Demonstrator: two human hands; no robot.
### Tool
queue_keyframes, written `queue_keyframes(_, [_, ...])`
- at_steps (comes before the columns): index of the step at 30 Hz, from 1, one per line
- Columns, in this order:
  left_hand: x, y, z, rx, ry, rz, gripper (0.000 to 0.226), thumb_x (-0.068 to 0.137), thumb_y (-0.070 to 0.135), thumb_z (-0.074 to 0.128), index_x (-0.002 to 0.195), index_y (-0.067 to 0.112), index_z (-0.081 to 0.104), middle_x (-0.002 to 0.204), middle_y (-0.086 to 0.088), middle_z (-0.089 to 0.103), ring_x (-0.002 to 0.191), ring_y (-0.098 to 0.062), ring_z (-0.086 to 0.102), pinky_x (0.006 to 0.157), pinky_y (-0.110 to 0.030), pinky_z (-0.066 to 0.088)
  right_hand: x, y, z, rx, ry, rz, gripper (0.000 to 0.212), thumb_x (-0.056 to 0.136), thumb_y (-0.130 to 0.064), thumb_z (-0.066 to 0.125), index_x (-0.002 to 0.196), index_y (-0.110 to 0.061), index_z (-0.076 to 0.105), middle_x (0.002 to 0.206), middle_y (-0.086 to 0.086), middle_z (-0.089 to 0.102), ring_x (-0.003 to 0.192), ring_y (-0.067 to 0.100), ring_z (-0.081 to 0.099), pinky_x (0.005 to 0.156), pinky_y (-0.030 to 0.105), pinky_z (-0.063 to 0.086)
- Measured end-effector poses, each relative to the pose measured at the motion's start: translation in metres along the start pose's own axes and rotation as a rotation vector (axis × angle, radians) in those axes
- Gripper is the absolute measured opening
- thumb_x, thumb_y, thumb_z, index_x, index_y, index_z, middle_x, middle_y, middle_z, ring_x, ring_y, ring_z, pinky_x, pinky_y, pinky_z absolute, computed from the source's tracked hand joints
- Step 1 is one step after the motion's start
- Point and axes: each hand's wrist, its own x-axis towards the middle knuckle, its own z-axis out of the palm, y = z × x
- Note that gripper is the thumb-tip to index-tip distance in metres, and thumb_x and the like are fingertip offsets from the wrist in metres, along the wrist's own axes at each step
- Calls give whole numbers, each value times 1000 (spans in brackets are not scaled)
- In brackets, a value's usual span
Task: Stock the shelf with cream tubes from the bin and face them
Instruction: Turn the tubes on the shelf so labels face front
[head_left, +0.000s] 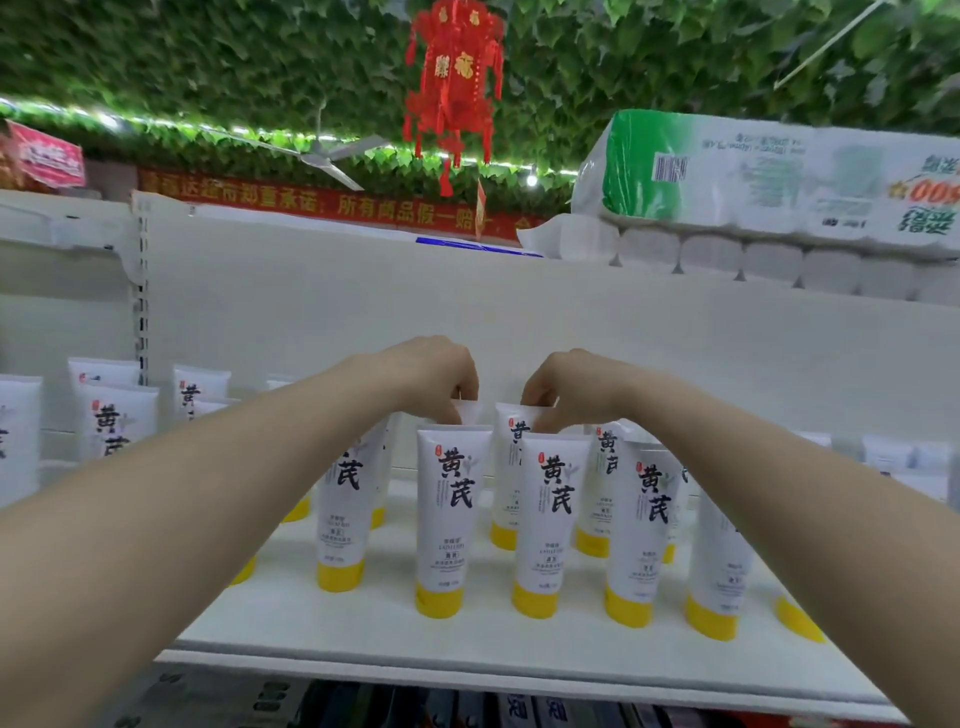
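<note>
We have most of the white shelf (363, 644) stocked: cream tubes stand upright on yellow caps, labels toward us. Our left hand (436, 376) and right hand (566, 384) each pinch a back-row tube (511, 467) top; facing remains. The bin is out of view.

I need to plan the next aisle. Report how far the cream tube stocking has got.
Done: a front row of cream tubes stands cap-down on the shelf, labels forward. In hand: the left hand and right hand each pinch the top of a tube in the second row. Left: bare shelf at the front left. The bin is out of view.
</note>
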Motion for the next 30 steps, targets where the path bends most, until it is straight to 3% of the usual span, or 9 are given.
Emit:
queue_keyframes(3, [1,0,4,9,34,-9,19,73,26,73,91,21,69,85,3,66,81,-20,61,71,-32,51,6,-1,2,-35,23,-6,10,81,-25,73,81,-24,63,69,-12,57,66,9,51,57,22,39])
queue_keyframes(13, [6,-4,12,0,96,-33,25,75,26,75,99,19,69,95,-1,67,87,-23,61,77,-34,51,13,0,10,-35,93,-5,7,79,-22,73,80,-18,68,65,-9,57,65,15,52,53,23,39])
queue_keyframes(20, [6,-7,15,-12,75,-42,26,80,27,72,104,19,67,101,-1,66,85,-20,56,71,-29,43,16,-3,10,5,104,23,13,77,-21,76,87,-16,72,78,-1,67,77,19,60,70,30,49])
queue_keyframes(26, [0,-10,8,-62,63,-65,37,82,28,72,118,23,64,110,3,66,100,-18,58,85,-30,47,19,-1,12,1,84,61,18,78,-23,76,94,-14,73,85,1,69,83,21,63,72,31,51])
queue_keyframes(30, [-14,-10,-11,-79,160,-45,31,88,25,66,118,22,66,111,4,68,102,-16,59,87,-28,45,15,1,6,41,65,75,20,80,-27,76,98,-20,72,88,-4,68,86,17,62,76,28,49])
